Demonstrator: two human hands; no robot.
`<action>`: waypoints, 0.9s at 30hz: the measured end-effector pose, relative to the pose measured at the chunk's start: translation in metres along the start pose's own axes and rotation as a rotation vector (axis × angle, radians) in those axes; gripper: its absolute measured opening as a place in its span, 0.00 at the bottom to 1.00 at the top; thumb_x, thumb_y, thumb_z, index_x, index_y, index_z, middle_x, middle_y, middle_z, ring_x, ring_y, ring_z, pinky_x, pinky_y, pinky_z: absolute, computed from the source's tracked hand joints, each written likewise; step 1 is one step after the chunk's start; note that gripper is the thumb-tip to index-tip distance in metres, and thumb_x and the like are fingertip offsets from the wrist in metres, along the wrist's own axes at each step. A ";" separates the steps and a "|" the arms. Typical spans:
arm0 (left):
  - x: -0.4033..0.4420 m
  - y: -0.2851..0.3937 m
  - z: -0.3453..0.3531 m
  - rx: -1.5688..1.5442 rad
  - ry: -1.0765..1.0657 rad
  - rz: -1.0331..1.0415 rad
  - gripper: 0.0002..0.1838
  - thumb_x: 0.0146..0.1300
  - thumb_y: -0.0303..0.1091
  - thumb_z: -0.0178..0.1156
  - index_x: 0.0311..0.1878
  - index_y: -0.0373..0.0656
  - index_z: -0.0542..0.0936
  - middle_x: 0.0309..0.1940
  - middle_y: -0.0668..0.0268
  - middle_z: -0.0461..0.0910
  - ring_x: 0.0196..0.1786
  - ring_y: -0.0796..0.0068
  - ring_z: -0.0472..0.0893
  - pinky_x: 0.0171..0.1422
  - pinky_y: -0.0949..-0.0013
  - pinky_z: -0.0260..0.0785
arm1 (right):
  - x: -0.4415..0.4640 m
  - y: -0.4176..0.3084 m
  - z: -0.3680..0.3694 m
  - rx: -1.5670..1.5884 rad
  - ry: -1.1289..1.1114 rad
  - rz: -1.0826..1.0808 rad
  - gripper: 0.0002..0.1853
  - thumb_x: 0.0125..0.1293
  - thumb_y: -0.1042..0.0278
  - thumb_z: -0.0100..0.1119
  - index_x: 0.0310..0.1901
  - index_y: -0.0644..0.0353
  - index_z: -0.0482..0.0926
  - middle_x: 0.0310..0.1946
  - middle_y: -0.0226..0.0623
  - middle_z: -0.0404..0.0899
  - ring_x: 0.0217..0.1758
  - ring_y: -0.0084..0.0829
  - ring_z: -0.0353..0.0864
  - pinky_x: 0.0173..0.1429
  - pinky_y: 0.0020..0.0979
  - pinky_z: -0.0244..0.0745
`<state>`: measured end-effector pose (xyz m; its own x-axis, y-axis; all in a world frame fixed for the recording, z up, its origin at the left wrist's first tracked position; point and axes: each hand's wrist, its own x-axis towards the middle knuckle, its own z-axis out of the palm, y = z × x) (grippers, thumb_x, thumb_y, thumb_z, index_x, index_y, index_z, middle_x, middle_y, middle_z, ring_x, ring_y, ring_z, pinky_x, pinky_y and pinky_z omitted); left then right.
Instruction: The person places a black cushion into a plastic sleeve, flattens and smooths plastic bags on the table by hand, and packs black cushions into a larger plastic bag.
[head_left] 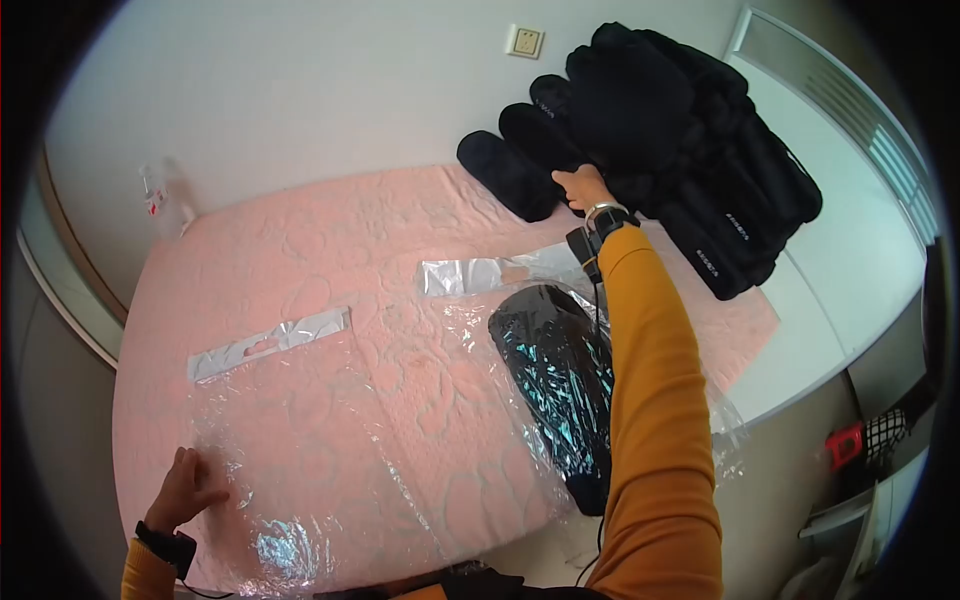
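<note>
At the lower left, my left hand (188, 492) is open, thumb held away from the fingers, at the left edge of a flat clear plastic bag (300, 440) with a white handle strip. My right hand (585, 190) reaches to the front of a pile of black soft oblong pieces (640, 110). Its fingers are closed on the edge of one black piece (540, 135); part of the grip is hidden. Under my right forearm lies another clear bag (465, 320), with a black oblong piece (555, 370) inside or beneath it; I cannot tell which.
A pink patterned cloth (400, 210) covers the table. A clear plastic bottle (165, 205) stands by the wall at the far left. A wall socket (525, 41) is above the pile. To the right are a white panel (815, 300) and a red object (846, 446).
</note>
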<state>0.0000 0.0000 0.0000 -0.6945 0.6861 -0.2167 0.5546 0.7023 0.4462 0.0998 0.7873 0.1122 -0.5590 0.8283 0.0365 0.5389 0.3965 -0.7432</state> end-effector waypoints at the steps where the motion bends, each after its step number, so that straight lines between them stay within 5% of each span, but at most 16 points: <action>1: -0.011 0.001 0.003 -0.014 0.019 -0.003 0.30 0.44 0.36 0.77 0.43 0.40 0.67 0.38 0.59 0.64 0.36 0.63 0.68 0.41 0.64 0.66 | -0.003 0.011 0.010 -0.050 0.000 0.012 0.32 0.63 0.47 0.61 0.54 0.73 0.72 0.48 0.49 0.79 0.52 0.43 0.79 0.57 0.40 0.73; 4: 0.011 -0.001 -0.001 0.000 0.078 -0.015 0.27 0.43 0.32 0.76 0.40 0.41 0.67 0.36 0.62 0.63 0.35 0.65 0.67 0.40 0.64 0.65 | 0.025 0.037 0.055 -0.106 0.001 0.026 0.30 0.63 0.49 0.61 0.50 0.75 0.72 0.41 0.50 0.79 0.42 0.38 0.82 0.49 0.36 0.76; 7: 0.010 0.008 0.000 -0.029 0.030 -0.070 0.31 0.44 0.39 0.78 0.42 0.40 0.66 0.38 0.59 0.63 0.35 0.65 0.67 0.40 0.65 0.65 | 0.033 0.057 0.068 -0.079 0.014 0.010 0.26 0.64 0.51 0.60 0.43 0.75 0.76 0.33 0.46 0.79 0.35 0.37 0.81 0.44 0.35 0.76; 12: 0.010 0.006 0.000 -0.021 0.024 -0.029 0.31 0.43 0.40 0.78 0.41 0.41 0.67 0.36 0.61 0.62 0.34 0.67 0.65 0.38 0.66 0.63 | 0.044 0.071 0.098 -0.152 0.096 0.003 0.23 0.64 0.54 0.61 0.39 0.74 0.78 0.30 0.42 0.79 0.33 0.32 0.81 0.41 0.33 0.76; 23: 0.009 0.012 -0.002 -0.041 0.010 -0.037 0.30 0.43 0.41 0.79 0.42 0.43 0.68 0.35 0.64 0.61 0.33 0.71 0.64 0.35 0.69 0.61 | 0.038 0.059 0.120 0.242 0.207 0.154 0.17 0.61 0.58 0.63 0.35 0.68 0.79 0.27 0.37 0.81 0.25 0.26 0.81 0.26 0.20 0.72; 27: 0.008 0.010 0.000 -0.020 0.036 -0.011 0.31 0.42 0.41 0.80 0.42 0.44 0.68 0.35 0.65 0.61 0.32 0.71 0.63 0.35 0.69 0.61 | 0.073 0.076 0.111 -0.042 0.203 0.097 0.15 0.62 0.59 0.61 0.34 0.66 0.78 0.27 0.38 0.82 0.23 0.25 0.80 0.24 0.21 0.71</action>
<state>0.0003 0.0122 0.0023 -0.7172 0.6704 -0.1902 0.5373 0.7058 0.4616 0.0304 0.8337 -0.0161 -0.3674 0.9243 0.1035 0.6120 0.3241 -0.7214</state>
